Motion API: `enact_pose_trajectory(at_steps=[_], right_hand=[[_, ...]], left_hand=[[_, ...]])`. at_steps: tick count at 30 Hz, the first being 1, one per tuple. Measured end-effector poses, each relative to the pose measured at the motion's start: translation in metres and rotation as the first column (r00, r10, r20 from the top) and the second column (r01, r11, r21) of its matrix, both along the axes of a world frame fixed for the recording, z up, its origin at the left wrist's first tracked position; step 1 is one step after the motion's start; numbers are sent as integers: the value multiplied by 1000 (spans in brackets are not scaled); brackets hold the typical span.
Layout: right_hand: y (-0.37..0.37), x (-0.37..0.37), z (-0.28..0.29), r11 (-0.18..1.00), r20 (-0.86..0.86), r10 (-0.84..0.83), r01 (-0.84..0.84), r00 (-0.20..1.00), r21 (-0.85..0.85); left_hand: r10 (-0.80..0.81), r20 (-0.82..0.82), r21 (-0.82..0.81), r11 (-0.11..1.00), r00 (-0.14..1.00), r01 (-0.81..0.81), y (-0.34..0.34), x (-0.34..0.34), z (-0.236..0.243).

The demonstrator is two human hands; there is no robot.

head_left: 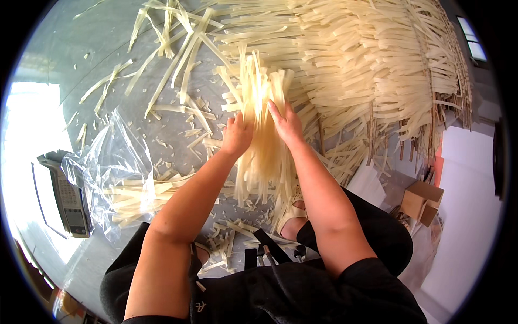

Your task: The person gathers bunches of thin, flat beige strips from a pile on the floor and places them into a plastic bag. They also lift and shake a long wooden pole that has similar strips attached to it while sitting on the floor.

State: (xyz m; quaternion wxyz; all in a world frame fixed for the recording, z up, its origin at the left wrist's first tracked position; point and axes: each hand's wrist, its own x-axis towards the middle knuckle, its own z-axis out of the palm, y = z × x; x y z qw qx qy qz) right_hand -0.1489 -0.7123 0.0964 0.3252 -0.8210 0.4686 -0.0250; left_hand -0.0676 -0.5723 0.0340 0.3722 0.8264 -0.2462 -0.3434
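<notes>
A thick bundle of pale yellow, flat dried noodle strips point(260, 156) stands between my hands, its strips running away from me. My left hand point(237, 135) is closed on the bundle's left side, its fingers partly hidden behind the strips. On the other side my right hand point(287, 124) presses against it, thumb lying over the front. Just beyond spreads a large layered heap of the same strips point(345, 65), reaching to the far right. Nearer on the left, a clear plastic bag point(121, 156) lies by more strips, some of them seen through it.
A digital scale point(70, 200) with a keypad sits at the left. Loose strips point(178, 65) and broken bits litter the grey floor point(113, 43). Thin sticks point(431, 135) poke out of the heap's right edge. An open cardboard box point(418, 202) stands at the right, beside a white surface point(464, 189).
</notes>
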Motion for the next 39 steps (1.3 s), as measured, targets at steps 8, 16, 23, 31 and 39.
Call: enact_pose_trajectory(at_steps=[8,16,23,31,39], right_hand=[[33,22,11,984,-327,167,-179,930,-6],[18,42,24,991,-508,135,-110,851,79],[52,60,2,993,-379,100,-114,920,-15],[83,95,-4,953,-504,265,-304,822,5],[116,61,-32,757,-386,365,-512,847,-406]], left_hand=[[91,-279,-65,991,956,-113,20,-45,19],[169,-12,69,983,985,-168,38,-7,22],[378,-179,25,925,908,-380,35,6,8],[130,-496,87,991,858,-100,69,11,-19],[-382,-246,78,908,891,411,173,96,154]])
